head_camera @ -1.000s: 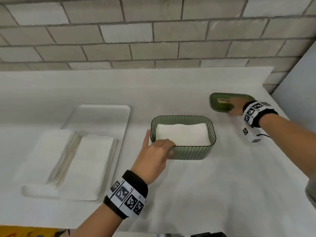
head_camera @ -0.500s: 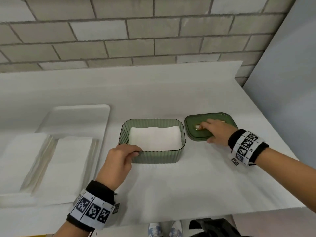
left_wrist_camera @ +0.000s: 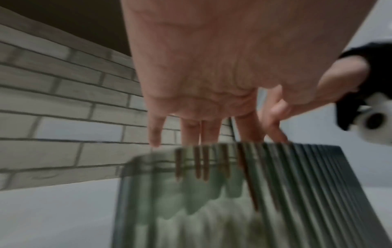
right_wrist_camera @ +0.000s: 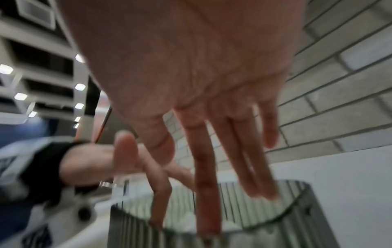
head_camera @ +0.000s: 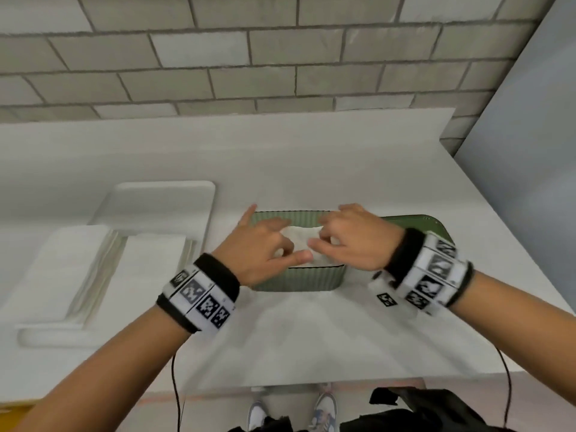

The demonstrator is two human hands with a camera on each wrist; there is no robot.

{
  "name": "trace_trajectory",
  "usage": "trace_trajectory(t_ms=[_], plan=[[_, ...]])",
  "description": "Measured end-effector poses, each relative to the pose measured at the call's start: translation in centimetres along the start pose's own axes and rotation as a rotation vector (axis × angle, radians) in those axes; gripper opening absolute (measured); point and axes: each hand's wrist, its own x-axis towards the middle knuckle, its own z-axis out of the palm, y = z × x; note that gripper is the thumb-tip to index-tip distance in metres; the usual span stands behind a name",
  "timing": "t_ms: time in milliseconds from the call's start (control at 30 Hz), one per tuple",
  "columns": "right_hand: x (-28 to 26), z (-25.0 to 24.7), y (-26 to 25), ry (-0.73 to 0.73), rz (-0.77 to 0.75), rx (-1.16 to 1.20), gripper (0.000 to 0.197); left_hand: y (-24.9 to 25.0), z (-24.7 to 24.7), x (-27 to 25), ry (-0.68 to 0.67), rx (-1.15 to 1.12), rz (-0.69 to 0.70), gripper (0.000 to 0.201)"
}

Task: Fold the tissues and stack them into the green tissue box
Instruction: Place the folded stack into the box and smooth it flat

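left hand (head_camera: 258, 247): over the near-left part of the tissue box (head_camera: 299, 277), little finger stuck out toward the far rim, other fingers bent down onto the tissues (head_camera: 300, 241); a pinch or just touching, cannot tell, blur
right hand (head_camera: 352, 241): over the right part of the box, fingers bent down at the same white sheet, thumb reaching toward the left thumb; whether it is gripping, cannot tell
tissue box: green, see-through, ribbed walls, rounded corners, dark thin rim; sits mid-table, near the front edge
tissues: white, soft, slightly crumpled top sheet, inside the box between the two hands
lid (head_camera: 420, 222): dark green, flat, rounded corner, on the table just right of the box, mostly hidden behind the right wrist
head view only: tray (head_camera: 162, 201), white, rounded rim, left of the box; two flat stacks of white sheets (head_camera: 149, 266) lying on it, layered edges showing; lid; wristbands (head_camera: 199, 294) black with white coded tags
left wrist view only: left fingers (left_wrist_camera: 192, 129) look fairly straight and point down past the box rim (left_wrist_camera: 297, 147), tips seen through the ribbed wall as brown streaks; right hand's wrist camera at the right edge
right wrist view only: right fingers (right_wrist_camera: 203, 167) long and mostly straight, index dipping inside the box (right_wrist_camera: 275, 218); left hand (right_wrist_camera: 127, 159) coming in from the left with thumb up; ceiling lights behind
table (head_camera: 311, 338): white, matte, smooth
wall (head_camera: 249, 57): grey brick, dark joints, far side
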Motion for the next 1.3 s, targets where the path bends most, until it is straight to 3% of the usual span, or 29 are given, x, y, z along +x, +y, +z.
trace_trajectory(t_ms=[67,167,267,333,400,467,567,667,700,767,833,900,1067,1300], plan=[[1.8,0.8,-0.5,-0.220,0.104,-0.118,0.065,0.4,0.3,1.2,-0.155,0.031,0.058,0.099],[2.5,1.0,-1.0,-0.331,0.135,-0.153,0.065,0.6,0.4,1.6,-0.322,-0.012,0.076,0.088],[2.4,1.1,-0.9,-0.374,0.179,-0.113,0.072,0.2,-0.4,0.7,-0.308,-0.103,0.007,0.092],[2.3,1.2,-0.9,-0.406,0.197,-0.121,0.075,-0.2,-1.2,-1.0,-0.210,-0.225,-0.017,0.088],[2.3,0.3,-1.3,-0.329,0.232,-0.085,0.077,-1.3,-2.2,-3.8,-0.039,-0.369,-0.003,0.076],[2.4,-1.1,-2.5,-0.117,0.206,-0.020,0.073,-3.2,-2.6,-7.2,0.129,-0.558,-0.048,0.056],[2.0,-2.8,-7.9,0.195,0.086,0.253,0.047,-7.8,-1.4,-12.7,0.252,-0.601,-0.200,0.017],[3.6,-1.1,-15.0,0.152,-0.100,0.424,0.020,-12.1,1.8,-17.5,0.120,-0.439,-0.345,0.046],[4.5,0.0,-17.0,0.101,-0.155,0.420,0.024,-13.0,2.8,-18.8,0.067,-0.402,-0.366,0.058],[6.9,3.1,-19.9,-0.011,-0.215,0.354,0.050,-13.6,4.4,-20.8,0.034,-0.371,-0.367,0.077],[8.9,5.8,-21.7,-0.068,-0.219,0.275,0.071,-13.3,5.5,-21.2,0.042,-0.365,-0.356,0.084],[10.3,7.6,-23.2,-0.070,-0.217,0.202,0.079,-13.0,6.4,-20.9,0.061,-0.312,-0.341,0.080],[12.2,8.8,-23.9,-0.046,-0.231,0.126,0.068,-13.5,7.2,-19.5,0.105,-0.185,-0.338,0.072],[13.4,8.0,-23.6,-0.073,-0.209,0.076,0.022,-14.2,7.3,-18.7,0.117,-0.103,-0.323,0.041]])
